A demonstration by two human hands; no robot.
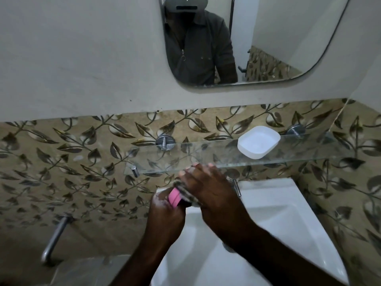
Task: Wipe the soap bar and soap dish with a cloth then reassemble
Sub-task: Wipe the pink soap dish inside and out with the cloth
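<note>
Item one: soap bar (173,198), pink, out of its dish and clamped in the curled fingers of your left hand (165,213) above the sink (268,215), with suds on the skin. Item two: cloth (186,193), patterned, pressed onto the bar by your right hand (208,187), fingers stretched flat across it, thumb hidden. Item three: soap dish (258,141), white, nothing in it, on the glass shelf (185,153) at about two o'clock from your hands, well apart from them. Status, by judgement: wiping of the bar is under way. Whether the dish has had its wipe cannot be told, and setting the bar back into it is left.
</note>
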